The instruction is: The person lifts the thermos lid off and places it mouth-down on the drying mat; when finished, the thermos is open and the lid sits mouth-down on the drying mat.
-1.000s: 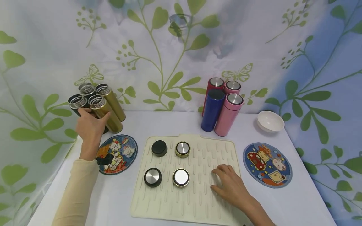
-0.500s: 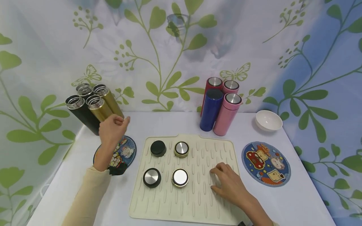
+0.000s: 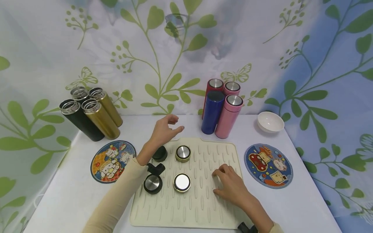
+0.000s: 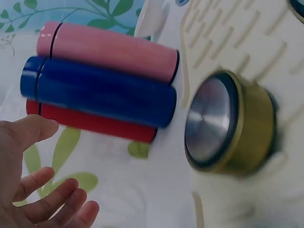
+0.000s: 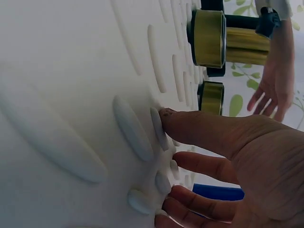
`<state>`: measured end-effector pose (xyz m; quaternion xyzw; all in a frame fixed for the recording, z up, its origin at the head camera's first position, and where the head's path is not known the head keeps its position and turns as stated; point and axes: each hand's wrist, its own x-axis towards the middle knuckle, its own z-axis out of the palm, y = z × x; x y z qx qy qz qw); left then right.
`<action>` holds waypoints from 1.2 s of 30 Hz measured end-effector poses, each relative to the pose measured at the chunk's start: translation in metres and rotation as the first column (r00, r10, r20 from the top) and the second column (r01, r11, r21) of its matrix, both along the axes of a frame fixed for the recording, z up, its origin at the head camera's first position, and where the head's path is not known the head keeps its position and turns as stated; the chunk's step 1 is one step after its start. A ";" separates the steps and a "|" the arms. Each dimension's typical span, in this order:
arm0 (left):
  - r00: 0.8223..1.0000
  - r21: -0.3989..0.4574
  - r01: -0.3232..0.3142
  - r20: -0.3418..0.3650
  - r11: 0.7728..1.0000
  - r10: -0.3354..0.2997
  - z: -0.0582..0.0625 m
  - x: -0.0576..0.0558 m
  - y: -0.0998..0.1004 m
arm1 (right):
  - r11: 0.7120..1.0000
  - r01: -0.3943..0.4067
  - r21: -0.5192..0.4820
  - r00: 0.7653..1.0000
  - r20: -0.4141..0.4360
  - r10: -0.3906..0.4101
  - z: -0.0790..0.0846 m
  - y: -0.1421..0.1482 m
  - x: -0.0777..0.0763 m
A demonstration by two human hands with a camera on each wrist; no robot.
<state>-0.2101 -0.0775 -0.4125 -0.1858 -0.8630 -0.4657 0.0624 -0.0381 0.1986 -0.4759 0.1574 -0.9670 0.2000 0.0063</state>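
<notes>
My left hand (image 3: 163, 131) is held over the back edge of the cream ribbed mat (image 3: 204, 207), fingers loosely bent and holding nothing. In the left wrist view, the blue thermos (image 4: 104, 90), pink thermos (image 4: 109, 52) and red thermos (image 4: 99, 123) stand beyond it. My right hand (image 3: 230, 186) rests on the right part of the mat with relaxed fingers, its fingertips touching the ribs. On the mat are two gold-rimmed lids, a rear one (image 3: 183, 153) and a front one (image 3: 182, 183), plus a black silver-topped lid (image 3: 152, 183) and a black lid (image 3: 160, 154) partly behind my left wrist.
Lidless black (image 3: 84, 119) and gold thermoses (image 3: 102, 119) stand at the back left. A round cartoon placemat (image 3: 112, 161) lies at left, another placemat (image 3: 268, 165) at right. A white bowl (image 3: 270, 122) sits at the back right. A patterned curtain (image 3: 163, 58) closes the back.
My left hand has left the gold thermos at the back left and moved right, above the mat's rear edge. My right hand has stayed on the mat. The head view has shifted slightly.
</notes>
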 end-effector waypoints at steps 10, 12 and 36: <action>0.997 -0.026 0.065 0.041 0.998 -0.064 0.009 -0.026 0.067 | 0.998 0.042 -0.038 0.998 0.044 -0.041 0.003 -0.005 -0.002; 0.997 -0.013 0.057 0.052 0.998 -0.057 0.011 -0.031 0.078 | 0.998 0.042 -0.037 0.998 0.045 -0.040 0.002 -0.008 -0.003; 0.998 0.003 -0.016 -0.062 1.000 0.016 0.000 -0.031 0.113 | 0.997 0.071 -0.026 0.997 0.020 -0.071 0.005 -0.010 0.005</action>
